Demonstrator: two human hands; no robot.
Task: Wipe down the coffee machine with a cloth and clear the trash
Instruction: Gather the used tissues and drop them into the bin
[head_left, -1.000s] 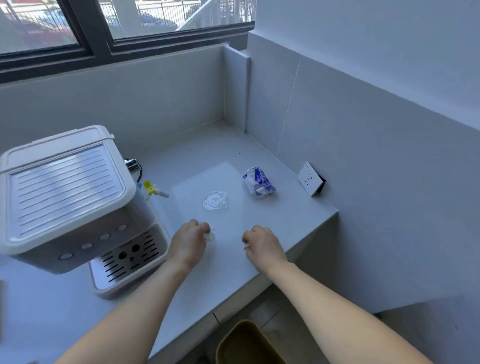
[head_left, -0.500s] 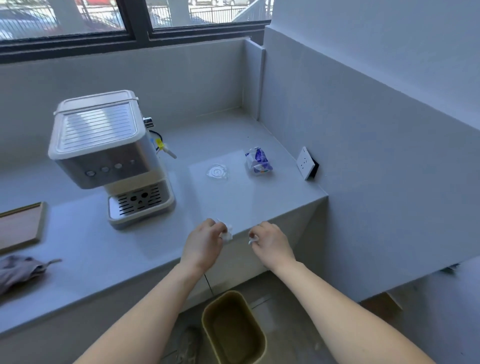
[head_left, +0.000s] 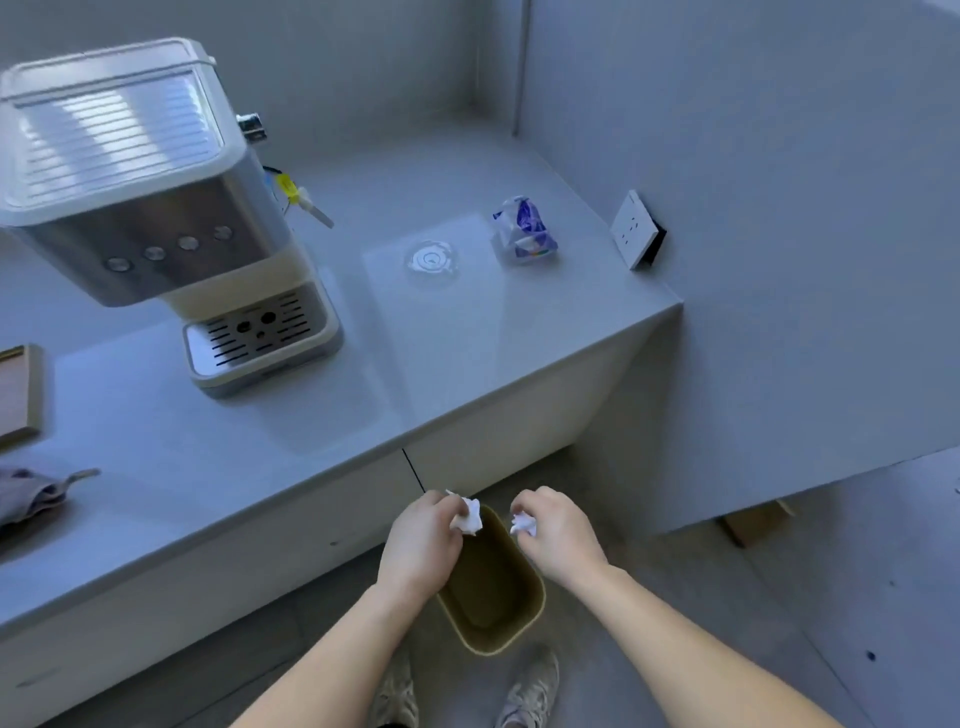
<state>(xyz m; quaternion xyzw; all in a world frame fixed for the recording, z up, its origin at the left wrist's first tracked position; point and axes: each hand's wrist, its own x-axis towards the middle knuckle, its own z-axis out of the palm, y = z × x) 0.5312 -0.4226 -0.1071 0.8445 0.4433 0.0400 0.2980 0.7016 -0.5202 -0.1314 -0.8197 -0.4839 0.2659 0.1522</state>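
My left hand (head_left: 422, 540) is closed on a crumpled white paper scrap (head_left: 469, 515). My right hand (head_left: 558, 535) is closed on a second white paper scrap (head_left: 522, 524). Both hands hover over the olive trash bin (head_left: 524, 621) on the floor below the counter edge. The white and steel coffee machine (head_left: 156, 208) stands on the grey counter (head_left: 441, 364) at the left. A clear plastic lid (head_left: 430, 259) and a blue-white wrapper (head_left: 523, 232) lie on the counter to its right. A grey cloth (head_left: 28, 496) rests at the counter's far left.
A white wall socket (head_left: 635, 230) sits on the right wall beside the counter. A wooden board (head_left: 18, 392) lies at the left edge. My shoes (head_left: 530, 691) stand on the floor just behind the bin.
Both hands have pulled back from the counter with the paper scraps and dropped down over the bin. The view has tilted downward.
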